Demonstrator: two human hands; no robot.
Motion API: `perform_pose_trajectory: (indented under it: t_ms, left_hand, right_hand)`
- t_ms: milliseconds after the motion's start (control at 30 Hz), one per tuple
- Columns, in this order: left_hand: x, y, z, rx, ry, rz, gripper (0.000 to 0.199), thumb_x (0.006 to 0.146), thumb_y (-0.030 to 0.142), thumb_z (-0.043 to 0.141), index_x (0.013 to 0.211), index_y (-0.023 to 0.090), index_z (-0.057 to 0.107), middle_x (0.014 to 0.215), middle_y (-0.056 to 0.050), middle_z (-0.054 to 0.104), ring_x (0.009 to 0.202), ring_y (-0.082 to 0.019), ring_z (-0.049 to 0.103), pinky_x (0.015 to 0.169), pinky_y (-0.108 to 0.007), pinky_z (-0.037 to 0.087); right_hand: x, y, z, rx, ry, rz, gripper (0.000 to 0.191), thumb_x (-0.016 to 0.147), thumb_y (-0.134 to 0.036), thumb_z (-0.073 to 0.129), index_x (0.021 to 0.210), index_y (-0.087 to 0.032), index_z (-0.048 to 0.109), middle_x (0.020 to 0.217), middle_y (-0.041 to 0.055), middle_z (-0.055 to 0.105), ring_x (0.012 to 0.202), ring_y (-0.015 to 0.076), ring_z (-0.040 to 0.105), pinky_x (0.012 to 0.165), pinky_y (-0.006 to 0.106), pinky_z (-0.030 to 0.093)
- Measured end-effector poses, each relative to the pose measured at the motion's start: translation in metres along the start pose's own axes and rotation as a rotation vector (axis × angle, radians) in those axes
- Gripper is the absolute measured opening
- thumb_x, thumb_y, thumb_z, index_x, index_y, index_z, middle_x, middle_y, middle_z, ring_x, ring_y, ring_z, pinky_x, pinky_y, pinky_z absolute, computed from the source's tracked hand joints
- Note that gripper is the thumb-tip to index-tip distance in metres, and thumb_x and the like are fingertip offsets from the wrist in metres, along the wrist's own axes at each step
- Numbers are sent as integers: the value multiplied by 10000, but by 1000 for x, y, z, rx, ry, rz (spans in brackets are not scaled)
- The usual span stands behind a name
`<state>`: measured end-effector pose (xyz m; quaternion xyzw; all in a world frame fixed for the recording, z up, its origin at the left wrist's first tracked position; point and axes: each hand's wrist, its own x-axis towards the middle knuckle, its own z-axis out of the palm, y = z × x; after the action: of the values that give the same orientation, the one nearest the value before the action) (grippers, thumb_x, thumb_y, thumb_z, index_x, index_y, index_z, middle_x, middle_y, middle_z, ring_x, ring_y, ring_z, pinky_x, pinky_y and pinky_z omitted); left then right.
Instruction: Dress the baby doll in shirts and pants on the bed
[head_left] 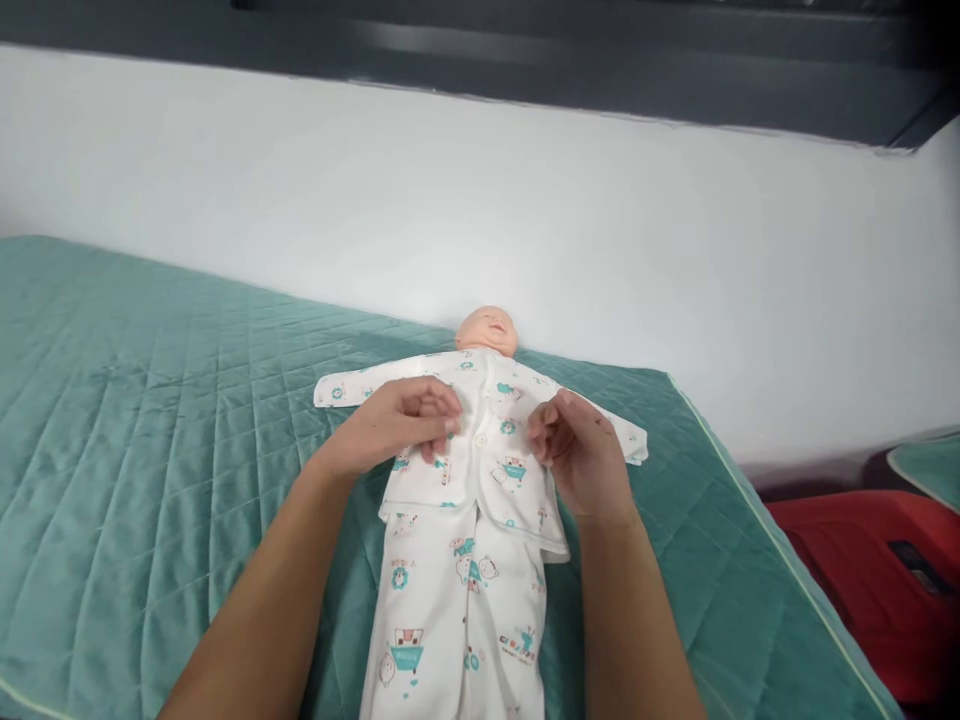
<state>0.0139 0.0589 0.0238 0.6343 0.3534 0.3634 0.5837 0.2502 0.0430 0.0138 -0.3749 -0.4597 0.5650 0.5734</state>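
Observation:
A baby doll (pixel 487 330) lies on its back, its head near the wall. It wears a white printed jacket (pixel 480 485), sleeves spread to both sides, and white printed trousers (pixel 457 620). One button shows at mid-chest. Over the jacket's left side is my left hand (pixel 405 425), fingers loosely curled and slightly apart, holding nothing. My right hand (pixel 577 445) is over the jacket's right side with its fingers bent inward, and nothing shows in it. The two hands are apart, with the button between them.
A green quilted cover (pixel 187 450) lies under the doll. Behind it rises a white wall (pixel 450 200) with a dark panel (pixel 487 60) above. At the right, beyond the cover's edge, is a red object (pixel 862 570).

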Motion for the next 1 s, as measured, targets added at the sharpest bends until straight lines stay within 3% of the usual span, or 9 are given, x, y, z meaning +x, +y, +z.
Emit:
perform_pose_trajectory:
  t_ms: [100, 167, 267, 367, 600, 1000]
  left_hand:
    - [7, -9, 8, 56, 280, 190, 135, 849, 305, 661, 920, 190, 659, 960, -42, 691, 831, -151, 652, 727, -281, 549]
    - [13, -14, 15, 174, 382, 310, 143, 874, 292, 629, 986, 224, 684, 1153, -51, 669, 1060, -193, 625, 888, -330, 533]
    - [21, -19, 23, 373, 366, 426, 252, 909, 282, 592, 1148, 271, 670, 1331, -46, 603, 1303, -219, 489, 1107, -411, 404]
    - [25, -23, 27, 534, 319, 466, 289, 942, 288, 554, 1215, 268, 648, 1371, -52, 579, 1351, -215, 432, 1176, -438, 316]
    - [25, -27, 28, 616, 348, 419, 271, 957, 219, 497, 1156, 265, 675, 1346, -36, 591, 1299, -200, 478, 1140, -411, 372]
    - [25, -24, 28, 623, 346, 382, 283, 938, 178, 490, 1122, 265, 688, 1351, -28, 590, 1303, -200, 484, 1137, -419, 387]
  right_hand:
    - [3, 7, 1, 17, 161, -120, 258, 878, -378, 636, 690, -206, 595, 764, 14, 653, 660, 124, 586, 571, 250, 447]
    - [5, 12, 4, -71, 258, -201, 221, 872, -369, 640, 712, -216, 644, 897, 29, 687, 862, 171, 632, 720, 294, 500]
    - [7, 18, 10, -286, 272, -299, 152, 879, -334, 627, 793, -239, 708, 1086, 30, 701, 1114, 221, 604, 961, 385, 467]
    - [7, 22, 14, -468, 175, -355, 125, 894, -303, 608, 888, -264, 727, 1209, 28, 672, 1211, 230, 563, 1066, 434, 407]
    - [8, 25, 15, -658, 111, -387, 140, 914, -295, 590, 946, -304, 727, 1272, 11, 635, 1265, 222, 525, 1083, 439, 405]
    - [7, 22, 13, -680, 73, -350, 155, 913, -335, 610, 905, -328, 764, 1273, -3, 637, 1272, 242, 528, 1102, 474, 373]
